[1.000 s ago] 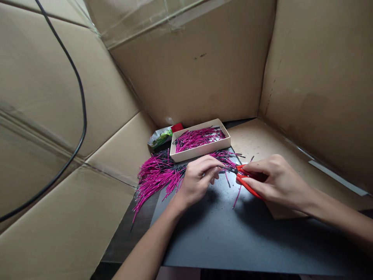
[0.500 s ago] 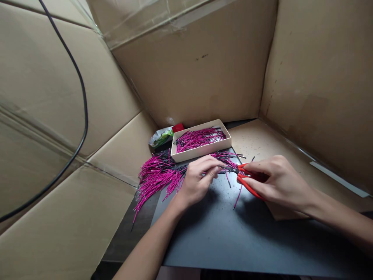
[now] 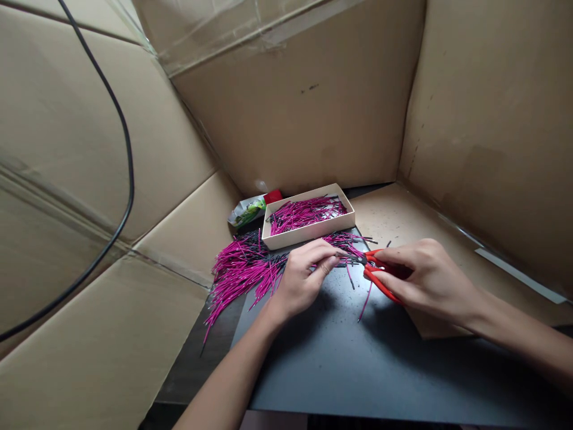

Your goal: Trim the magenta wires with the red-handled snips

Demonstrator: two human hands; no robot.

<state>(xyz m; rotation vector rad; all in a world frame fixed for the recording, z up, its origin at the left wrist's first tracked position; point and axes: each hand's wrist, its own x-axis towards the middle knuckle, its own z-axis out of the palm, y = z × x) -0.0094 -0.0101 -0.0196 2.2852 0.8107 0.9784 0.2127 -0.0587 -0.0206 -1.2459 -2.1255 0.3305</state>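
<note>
My right hand (image 3: pixel 427 275) is wrapped round the red handles of a small pair of pliers (image 3: pixel 373 272), whose dark narrow jaws point left. The tips of the jaws meet the pinched thumb and forefinger of my left hand (image 3: pixel 304 275). Whatever lies between those fingers is too small to make out. Magenta wires with black ends form a large pile (image 3: pixel 246 272) on the table left of my left hand. One loose wire (image 3: pixel 364 303) lies below the pliers.
Behind my hands stands a shallow cream box (image 3: pixel 308 232) holding many similar wires. A crumpled green and red packet (image 3: pixel 250 210) is beside it. Dark specks dot the grey mat (image 3: pixel 313 370). Cardboard walls (image 3: pixel 290 131) enclose the table, and a black cable (image 3: pixel 128 143) hangs at left.
The pliers' jaws have tilted slightly at my left fingertips. Both hands stay in nearly the same place, and the wires and box have not moved.
</note>
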